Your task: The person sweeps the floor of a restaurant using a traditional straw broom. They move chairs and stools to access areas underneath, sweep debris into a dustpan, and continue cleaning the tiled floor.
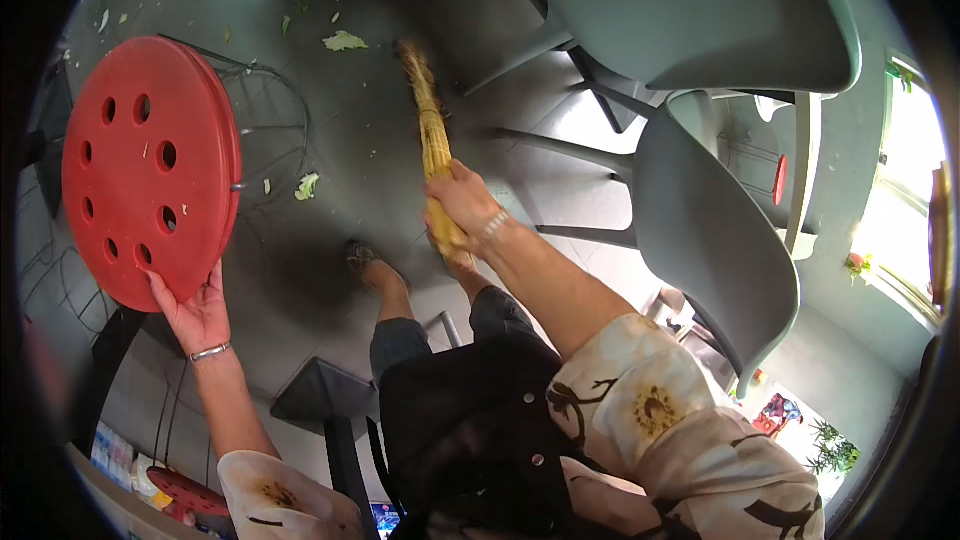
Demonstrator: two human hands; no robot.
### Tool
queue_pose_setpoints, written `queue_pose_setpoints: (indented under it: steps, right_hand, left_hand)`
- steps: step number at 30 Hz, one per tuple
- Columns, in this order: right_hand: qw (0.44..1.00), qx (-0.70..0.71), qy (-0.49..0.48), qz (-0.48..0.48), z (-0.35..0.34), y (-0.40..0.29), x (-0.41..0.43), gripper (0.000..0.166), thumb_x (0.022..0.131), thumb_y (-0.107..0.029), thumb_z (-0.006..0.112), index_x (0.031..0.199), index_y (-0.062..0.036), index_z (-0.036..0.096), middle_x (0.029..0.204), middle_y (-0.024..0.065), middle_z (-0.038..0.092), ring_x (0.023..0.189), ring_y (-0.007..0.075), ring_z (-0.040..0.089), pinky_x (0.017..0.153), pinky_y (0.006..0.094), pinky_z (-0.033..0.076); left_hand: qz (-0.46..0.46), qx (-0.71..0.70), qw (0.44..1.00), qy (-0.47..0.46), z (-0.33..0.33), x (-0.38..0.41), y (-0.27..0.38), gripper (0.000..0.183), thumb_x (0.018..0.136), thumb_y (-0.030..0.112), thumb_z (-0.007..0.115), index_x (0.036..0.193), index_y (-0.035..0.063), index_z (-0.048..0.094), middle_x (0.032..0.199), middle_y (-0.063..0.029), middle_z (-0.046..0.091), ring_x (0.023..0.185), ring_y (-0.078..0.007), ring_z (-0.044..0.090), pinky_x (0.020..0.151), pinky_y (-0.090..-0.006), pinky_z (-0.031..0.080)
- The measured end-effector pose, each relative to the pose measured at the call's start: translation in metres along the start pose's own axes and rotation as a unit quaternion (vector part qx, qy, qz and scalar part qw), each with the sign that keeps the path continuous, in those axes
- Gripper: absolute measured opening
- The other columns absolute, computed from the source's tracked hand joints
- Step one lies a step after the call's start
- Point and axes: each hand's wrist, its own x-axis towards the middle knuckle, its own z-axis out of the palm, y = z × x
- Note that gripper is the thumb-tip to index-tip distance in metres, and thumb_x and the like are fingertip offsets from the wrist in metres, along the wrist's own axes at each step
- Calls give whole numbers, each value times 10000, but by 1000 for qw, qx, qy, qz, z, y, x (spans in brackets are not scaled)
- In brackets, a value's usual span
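My right hand grips the handle end of a yellow straw hand broom, whose dark, worn tip points away from me over the grey floor. My left hand holds the near rim of a red round plastic stool seat with several holes, its thumb on top. The seat stands tilted, and a second red rim shows close beneath it. Thin metal stool legs reach from it towards the floor. Torn leaf scraps lie beyond the broom, and another leaf scrap lies between the stool and the broom.
Grey chairs with dark legs stand to the right, near a table edge. A square dark pedestal base is by my feet on the left. Another red stool is at the lower left. More small scraps are scattered at the upper left.
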Motion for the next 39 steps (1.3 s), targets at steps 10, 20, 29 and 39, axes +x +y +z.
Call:
queue_pose_setpoints:
  steps: [10, 20, 29, 39]
  right_hand:
    - [998, -61, 29, 9, 3, -3, 30, 444, 833, -78, 490, 1247, -70, 331, 703, 75, 492, 472, 163, 504, 387, 310, 435]
    - [999, -20, 3, -27, 26, -8, -9, 306, 826, -86, 489, 1121, -145, 432, 677, 46, 465, 452, 130, 478, 368, 273, 425]
    - [989, -1, -146, -7, 69, -35, -21, 369, 826, -114, 500, 1180, -100, 395, 671, 71, 497, 463, 139, 482, 386, 292, 435]
    - [977, 154, -66, 134, 37, 78, -53, 338, 842, -111, 468, 1159, -113, 349, 698, 93, 462, 510, 188, 495, 413, 332, 450]
  left_hand:
    - [14, 27, 998, -53, 9, 5, -9, 667, 810, 440, 615, 1314, 80, 365, 1299, -74, 450, 1126, -252, 480, 920, -423, 454]
    - [4, -16, 999, -49, 6, 1, -6, 611, 825, 411, 601, 1306, 102, 384, 1312, -75, 451, 1155, -275, 475, 920, -461, 451]
    - [11, -62, 998, 28, 19, 1, 2, 567, 805, 370, 644, 1255, 88, 447, 1262, -72, 495, 1138, -265, 491, 922, -484, 449]
    - [32, -24, 999, 7, 62, 36, 86, 571, 773, 348, 646, 1253, 107, 451, 1251, -93, 498, 1142, -310, 474, 923, -570, 399]
